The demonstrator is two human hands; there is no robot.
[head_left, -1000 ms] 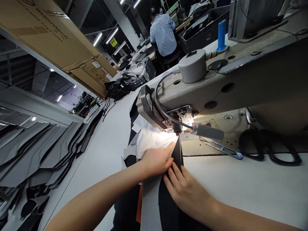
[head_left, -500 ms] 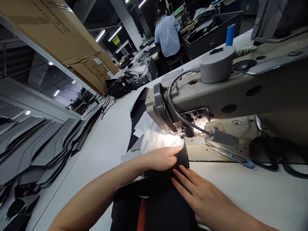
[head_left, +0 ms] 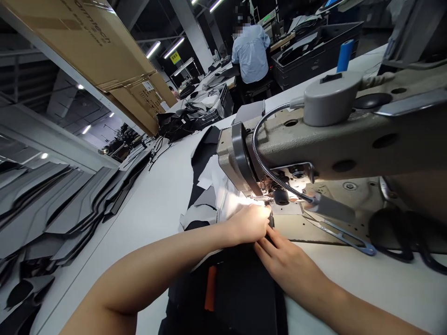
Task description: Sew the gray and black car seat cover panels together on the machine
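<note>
My left hand (head_left: 249,223) is closed at the edge of the fabric, right in front of the lit needle area of the sewing machine (head_left: 279,135). White cloth (head_left: 228,195) lies bunched beside it, under the machine head. My right hand (head_left: 284,258) rests on the black fabric piece (head_left: 240,284) with fingers stretched out, their tips touching or nearly touching my left hand. This black piece, with an orange strip (head_left: 210,288) on it, runs from the needle toward me. My left hand hides the fabric edge and part of its own fingertips.
Blue thread snips (head_left: 349,237) and black-handled scissors (head_left: 393,235) lie right of the needle. A flexible lamp (head_left: 331,207) hangs over the machine bed. Stacked grey panels (head_left: 70,204) line the left. A cardboard box (head_left: 91,56) stands above; a person (head_left: 250,53) sits beyond.
My left hand has gone from a pointing finger to a curled grip, closer to the needle. My right hand has slid forward beside it, and the black fabric has shifted. The view has swung slightly.
</note>
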